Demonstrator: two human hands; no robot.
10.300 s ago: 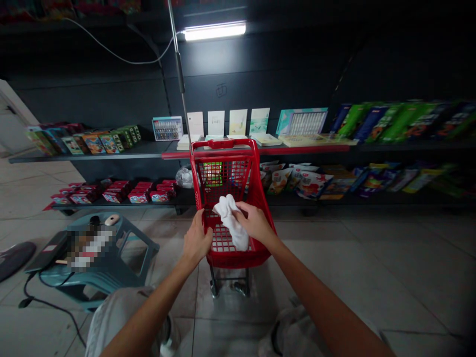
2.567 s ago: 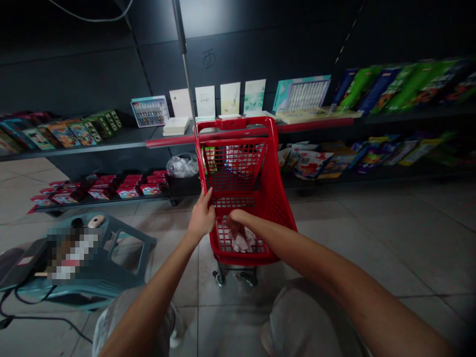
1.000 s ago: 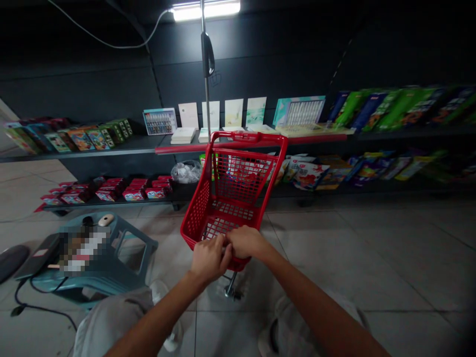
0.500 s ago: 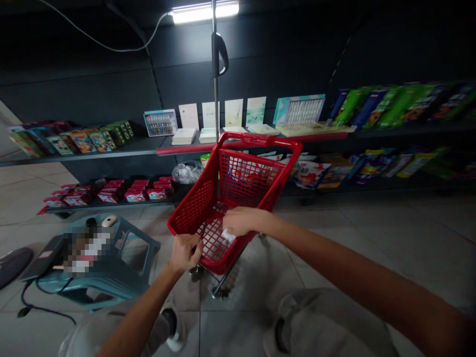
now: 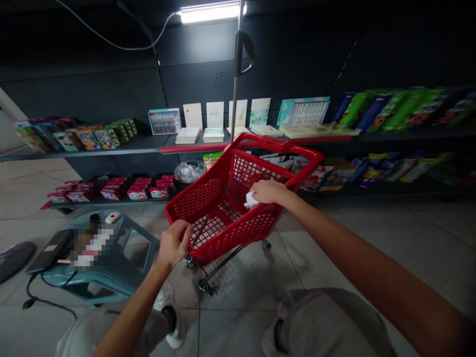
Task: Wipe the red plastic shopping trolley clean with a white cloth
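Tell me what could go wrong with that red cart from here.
The red cart stands on wheels, so it might roll if the right hand pushes the white cloth against it. It could then bump the teal stool nearby.

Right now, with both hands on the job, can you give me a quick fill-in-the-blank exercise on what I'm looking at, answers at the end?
1. The white cloth is held in the person's ____ hand (left or right).
2. The shopping cart that the left hand touches is ____ in colour.
3. In the picture, the stool stands to the ____ of the cart (left or right).

Missing words, in order: right; red; left.
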